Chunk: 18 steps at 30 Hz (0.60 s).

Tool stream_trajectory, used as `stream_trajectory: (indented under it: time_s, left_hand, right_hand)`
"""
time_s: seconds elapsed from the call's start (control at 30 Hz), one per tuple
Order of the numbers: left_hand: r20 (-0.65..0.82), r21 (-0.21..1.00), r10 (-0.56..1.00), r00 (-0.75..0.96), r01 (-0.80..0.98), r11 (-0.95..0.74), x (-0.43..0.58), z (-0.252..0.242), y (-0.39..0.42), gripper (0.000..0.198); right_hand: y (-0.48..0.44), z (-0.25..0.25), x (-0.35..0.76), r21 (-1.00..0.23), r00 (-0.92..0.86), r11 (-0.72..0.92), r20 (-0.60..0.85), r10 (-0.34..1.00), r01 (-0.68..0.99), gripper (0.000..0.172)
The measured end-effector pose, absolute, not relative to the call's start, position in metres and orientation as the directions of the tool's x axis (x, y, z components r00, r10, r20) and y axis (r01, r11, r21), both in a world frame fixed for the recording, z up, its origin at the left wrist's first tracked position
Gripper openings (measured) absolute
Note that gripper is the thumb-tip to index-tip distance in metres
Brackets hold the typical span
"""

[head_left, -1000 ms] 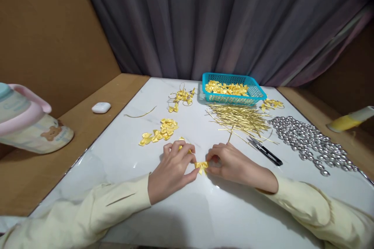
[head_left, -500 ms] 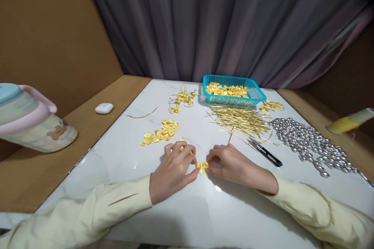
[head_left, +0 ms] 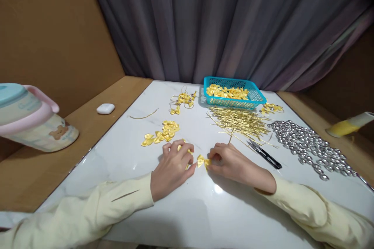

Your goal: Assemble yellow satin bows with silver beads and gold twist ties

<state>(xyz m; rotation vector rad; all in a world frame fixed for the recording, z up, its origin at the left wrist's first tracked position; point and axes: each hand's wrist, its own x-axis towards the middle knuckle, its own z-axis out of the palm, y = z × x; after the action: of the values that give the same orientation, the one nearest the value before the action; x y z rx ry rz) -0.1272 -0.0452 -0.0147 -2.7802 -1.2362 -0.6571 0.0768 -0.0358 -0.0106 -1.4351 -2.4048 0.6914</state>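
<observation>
Between the thumb and fingers of my right hand (head_left: 226,158) is a small yellow ribbon bow (head_left: 201,161), pinched by its right side. A gold twist tie (head_left: 231,136) sticks up behind this hand; whether the hand grips it too is hidden. My left hand (head_left: 177,167) is just left of the bow, its thumb and index fingertips apart and close to the bow's loop. More yellow shows under and between its curved fingers, apparently other bows. A cluster of yellow bows (head_left: 162,132) lies beyond the left hand.
Behind are a blue basket (head_left: 258,97) of bows, a pile of gold ties (head_left: 239,120) and bows with wire loops (head_left: 185,99). Thread snips (head_left: 265,155) and silver beads (head_left: 309,144) lie right. A tumbler (head_left: 43,124) and white case (head_left: 105,108) stand left.
The bow has turned in my right hand, and its left loop now shows free. My left thumb and index finger have come off it and drawn slightly left.
</observation>
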Motion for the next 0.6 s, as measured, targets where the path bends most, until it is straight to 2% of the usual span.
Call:
stream_trajectory:
  time_s: [0.13,0.37,0.6]
  left_hand:
    - [0.392,0.188,0.704,0.593,0.697,-0.692,-0.127,-0.014,-0.048,0.004]
    - [0.363,0.329,0.719,0.593,0.640,-0.694,-0.128,-0.004,-0.047,0.013]
    - [0.220,0.346,0.739,0.637,0.657,-0.670,-0.127,-0.007,-0.045,0.007]
  right_hand:
    - [-0.038,-0.008,0.072,-0.573,-0.540,0.441,-0.004,0.842,0.691,0.010]
    - [-0.039,-0.007,0.071,-0.573,-0.635,0.550,0.065,0.769,0.607,0.011]
    - [-0.038,-0.006,0.071,-0.581,-0.640,0.548,0.060,0.766,0.602,0.014]
